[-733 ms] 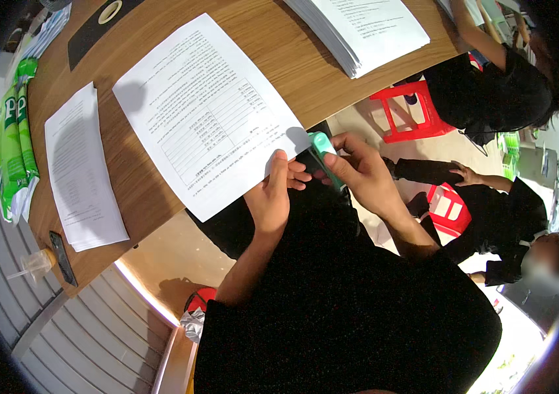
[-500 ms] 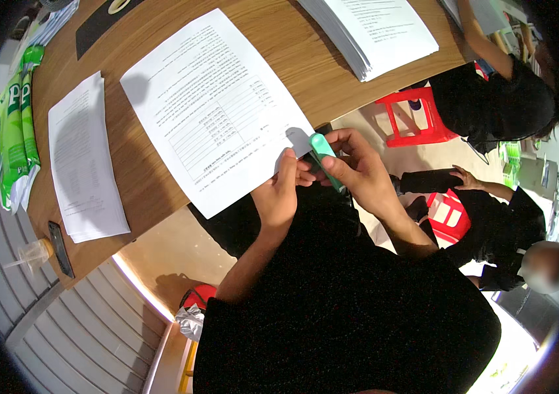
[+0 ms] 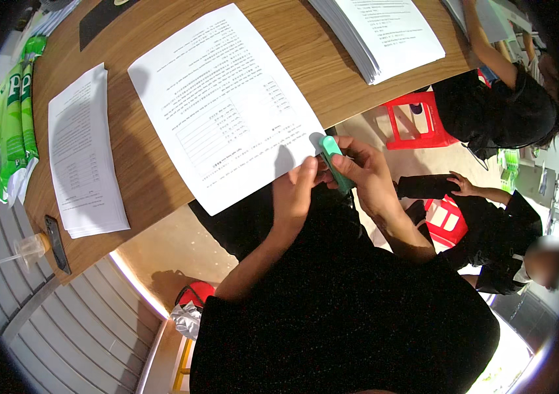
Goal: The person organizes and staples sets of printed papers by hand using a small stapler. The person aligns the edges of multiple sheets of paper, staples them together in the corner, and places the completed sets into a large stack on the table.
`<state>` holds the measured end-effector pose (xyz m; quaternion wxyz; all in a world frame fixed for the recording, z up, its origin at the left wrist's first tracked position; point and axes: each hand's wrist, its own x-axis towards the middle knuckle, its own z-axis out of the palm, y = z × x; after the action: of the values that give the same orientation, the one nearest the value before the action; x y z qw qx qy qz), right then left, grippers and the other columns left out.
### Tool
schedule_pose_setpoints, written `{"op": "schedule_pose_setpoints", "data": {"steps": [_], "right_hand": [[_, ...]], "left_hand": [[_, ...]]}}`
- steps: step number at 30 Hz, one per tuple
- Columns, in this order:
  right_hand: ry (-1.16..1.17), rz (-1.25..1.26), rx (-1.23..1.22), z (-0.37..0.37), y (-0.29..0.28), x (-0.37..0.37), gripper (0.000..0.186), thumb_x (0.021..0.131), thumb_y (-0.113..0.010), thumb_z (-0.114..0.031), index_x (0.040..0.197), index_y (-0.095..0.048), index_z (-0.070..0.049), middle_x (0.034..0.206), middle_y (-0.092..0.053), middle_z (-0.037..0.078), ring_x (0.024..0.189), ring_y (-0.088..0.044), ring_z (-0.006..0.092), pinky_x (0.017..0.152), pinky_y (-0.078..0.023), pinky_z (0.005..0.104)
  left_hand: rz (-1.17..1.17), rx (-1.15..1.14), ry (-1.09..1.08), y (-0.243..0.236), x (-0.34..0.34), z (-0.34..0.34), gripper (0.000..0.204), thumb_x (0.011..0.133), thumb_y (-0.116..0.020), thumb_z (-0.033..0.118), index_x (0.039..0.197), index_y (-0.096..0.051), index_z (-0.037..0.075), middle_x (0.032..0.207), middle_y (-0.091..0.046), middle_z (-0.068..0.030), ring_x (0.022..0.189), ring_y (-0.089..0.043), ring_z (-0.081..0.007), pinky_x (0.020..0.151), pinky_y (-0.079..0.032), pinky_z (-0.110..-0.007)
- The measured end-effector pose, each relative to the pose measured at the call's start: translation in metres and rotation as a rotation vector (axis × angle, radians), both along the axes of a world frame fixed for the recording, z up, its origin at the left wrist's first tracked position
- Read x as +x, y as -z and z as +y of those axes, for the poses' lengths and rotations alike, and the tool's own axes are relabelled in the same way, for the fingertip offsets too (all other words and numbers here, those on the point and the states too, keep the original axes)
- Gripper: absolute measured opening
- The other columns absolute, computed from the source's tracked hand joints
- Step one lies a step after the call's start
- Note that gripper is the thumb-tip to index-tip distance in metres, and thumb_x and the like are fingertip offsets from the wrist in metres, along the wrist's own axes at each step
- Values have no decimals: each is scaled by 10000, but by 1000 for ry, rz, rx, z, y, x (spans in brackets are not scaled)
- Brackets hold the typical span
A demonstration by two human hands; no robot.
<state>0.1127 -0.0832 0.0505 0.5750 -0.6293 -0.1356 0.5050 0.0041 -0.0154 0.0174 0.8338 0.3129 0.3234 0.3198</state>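
Observation:
A printed sheet of paper [image 3: 217, 125], perhaps with more sheets beneath it, lies slanted with its near edge jutting past the table's front edge. My left hand [image 3: 296, 194] grips that near edge by its right corner, thumb on top and fingers underneath. In my right hand [image 3: 371, 174] is a green stapler [image 3: 336, 164], closed in by thumb and fingers. The stapler's rounded front end overlaps the sheet's right corner. Whether its jaws are pressed together cannot be made out. My left fingertips are close to the stapler, partly hidden behind my thumb and the paper.
A stack of printed sheets [image 3: 89, 157] lies left, a thicker stack [image 3: 391, 39] far right. Green packages [image 3: 14, 131], a phone [image 3: 57, 244] and a plastic cup [image 3: 32, 248] line the left side. Red stools [image 3: 417, 121] and other people [image 3: 496, 105] are beyond the table's right edge.
Both hands and the stapler have shifted slightly right, with the sheet's near corner. The stapler stays at the corner and both grips are kept.

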Motion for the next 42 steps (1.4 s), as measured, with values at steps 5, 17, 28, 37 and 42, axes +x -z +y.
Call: {"op": "schedule_pose_setpoints", "data": {"steps": [5, 17, 28, 37, 42], "right_hand": [[32, -121, 86, -6, 17, -6, 267, 924, -611, -93, 1147, -585, 51, 1007, -637, 68, 870, -590, 121, 747, -478, 254], [101, -136, 82, -14, -15, 22, 357, 950, -583, -196, 1241, -533, 6, 987, -633, 85, 774, -612, 113, 664, -529, 244], [-443, -1639, 306, 84, -33, 56, 731, 693, -762, -113, 1357, -456, -111, 1382, -436, 175, 1319, -387, 373, 1081, -345, 499], [-415, -1515, 816, 150, -63, 128, 257, 744, -707, -42, 991, -705, -111, 1088, -681, 35, 1090, -606, 231, 1017, -410, 437], [84, -2059, 883, 91, -135, 218, 283, 698, -699, -24, 963, -696, -123, 991, -692, 25, 911, -640, 234, 786, -492, 369]], "left_hand": [[240, -16, 167, 9, 25, -5, 319, 966, -537, 299, 1070, -627, 11, 932, -671, -100, 740, -559, -77, 534, -399, -205], [-66, -271, 79, -3, 19, 11, 529, 1025, -369, 414, 1206, -497, -67, 1153, -622, -214, 1048, -640, -277, 882, -527, -368], [-96, -11, -125, -58, -78, 48, 236, 934, -536, 152, 966, -606, -71, 755, -663, -195, 618, -654, -287, 587, -566, -425], [-111, 580, 421, -161, -100, 80, 501, 837, -623, 64, 1176, -353, -188, 636, -598, -257, 500, -604, -349, 470, -536, -468], [-90, 688, 537, -158, -57, 182, 508, 824, -674, 187, 1070, -454, -199, 508, -548, -191, 377, -548, -304, 362, -500, -406]]}}
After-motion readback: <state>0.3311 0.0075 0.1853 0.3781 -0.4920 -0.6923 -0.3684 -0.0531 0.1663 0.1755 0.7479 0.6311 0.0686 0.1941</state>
